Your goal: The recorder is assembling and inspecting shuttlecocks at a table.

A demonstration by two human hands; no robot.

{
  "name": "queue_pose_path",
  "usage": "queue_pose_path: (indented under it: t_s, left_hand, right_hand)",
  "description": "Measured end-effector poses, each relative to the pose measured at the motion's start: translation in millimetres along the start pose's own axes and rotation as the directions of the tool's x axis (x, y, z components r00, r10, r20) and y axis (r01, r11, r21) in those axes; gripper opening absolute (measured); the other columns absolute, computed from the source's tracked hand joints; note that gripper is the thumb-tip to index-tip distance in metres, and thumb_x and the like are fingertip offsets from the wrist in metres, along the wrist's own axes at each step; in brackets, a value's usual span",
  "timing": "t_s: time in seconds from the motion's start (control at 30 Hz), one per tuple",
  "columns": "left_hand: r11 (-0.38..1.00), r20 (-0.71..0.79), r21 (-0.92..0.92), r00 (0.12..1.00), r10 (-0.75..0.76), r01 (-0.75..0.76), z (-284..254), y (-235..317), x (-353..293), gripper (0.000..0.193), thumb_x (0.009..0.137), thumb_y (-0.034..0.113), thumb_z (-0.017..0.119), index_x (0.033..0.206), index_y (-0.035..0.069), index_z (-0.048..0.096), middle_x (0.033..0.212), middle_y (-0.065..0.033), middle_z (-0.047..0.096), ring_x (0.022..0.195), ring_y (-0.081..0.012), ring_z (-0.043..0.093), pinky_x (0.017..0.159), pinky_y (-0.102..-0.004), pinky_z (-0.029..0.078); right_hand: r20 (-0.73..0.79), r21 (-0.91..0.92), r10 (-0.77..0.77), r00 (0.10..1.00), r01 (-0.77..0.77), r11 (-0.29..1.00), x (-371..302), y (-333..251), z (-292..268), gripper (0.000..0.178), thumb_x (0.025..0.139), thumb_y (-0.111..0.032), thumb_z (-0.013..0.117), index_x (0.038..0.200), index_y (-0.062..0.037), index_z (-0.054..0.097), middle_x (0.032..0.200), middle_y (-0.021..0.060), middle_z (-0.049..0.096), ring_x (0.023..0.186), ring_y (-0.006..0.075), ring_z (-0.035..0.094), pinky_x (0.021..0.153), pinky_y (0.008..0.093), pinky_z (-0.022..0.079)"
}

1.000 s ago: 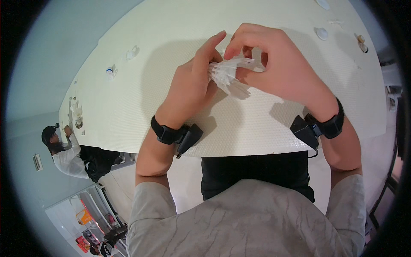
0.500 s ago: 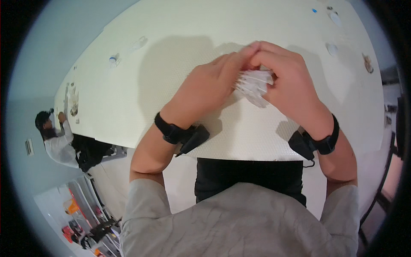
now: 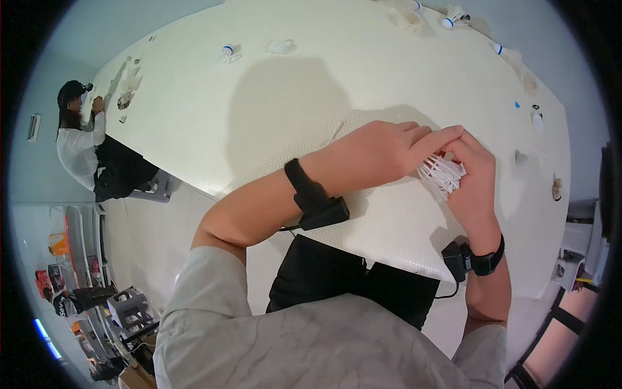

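Observation:
A white feather shuttlecock is held just above the table between my two hands, its feather skirt toward me. My right hand curls around its right side. My left hand reaches across from the left, its fingertips meeting those of the right hand at the shuttlecock's far end, which the fingers hide. A loose, thin feather piece lies on the table beyond my left wrist.
The white textured table bears a blue-banded shuttlecock at the far edge, another at the far left, and small pieces along the right edge. At the left end a person in a dark cap sits working.
The view has turned, bringing more of the table's far side into sight. My hands stay on the shuttlecock and now appear farther right and lower. The loose feather piece has come into sight.

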State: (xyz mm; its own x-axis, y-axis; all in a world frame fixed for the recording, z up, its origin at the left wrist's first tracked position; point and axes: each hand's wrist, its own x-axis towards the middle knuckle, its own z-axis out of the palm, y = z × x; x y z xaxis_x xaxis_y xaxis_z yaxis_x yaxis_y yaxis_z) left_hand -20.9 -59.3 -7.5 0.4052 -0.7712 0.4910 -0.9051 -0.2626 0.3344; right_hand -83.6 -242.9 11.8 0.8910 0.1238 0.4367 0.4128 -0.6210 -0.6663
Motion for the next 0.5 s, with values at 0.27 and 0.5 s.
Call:
queue_pose_path:
  t_s: [0.27, 0.5]
  left_hand:
    - [0.996, -0.037, 0.057, 0.997, 0.073, -0.071, 2.5, -0.3, 1.2, 0.071, 0.081, 0.005, 0.061, 0.149, 0.006, 0.038, 0.101, -0.0123, 0.066, 0.085, -0.0266, 0.066, 0.068, -0.0329, 0.056]
    - [0.996, 0.173, -0.041, 0.982, -0.076, 0.085, -3.4, 4.4, 1.4, 0.063, 0.091, 0.007, 0.051, 0.151, 0.011, 0.033, 0.102, -0.0165, 0.066, 0.091, -0.0330, 0.066, 0.075, -0.0385, 0.055]
  right_hand:
    - [0.063, 0.024, 0.089, 0.994, -0.091, 0.996, -1.3, 1.2, -4.2, 0.017, 0.071, 0.005, 0.072, 0.087, 0.0023, 0.065, 0.085, 0.0097, 0.066, 0.070, 0.0206, 0.062, 0.059, 0.0272, 0.047]
    - [0.046, 0.098, 0.018, 0.999, -0.023, 0.995, -2.7, 9.8, 2.4, 0.019, 0.071, 0.009, 0.069, 0.089, 0.0038, 0.066, 0.087, 0.0117, 0.067, 0.073, 0.0220, 0.064, 0.061, 0.0274, 0.048]
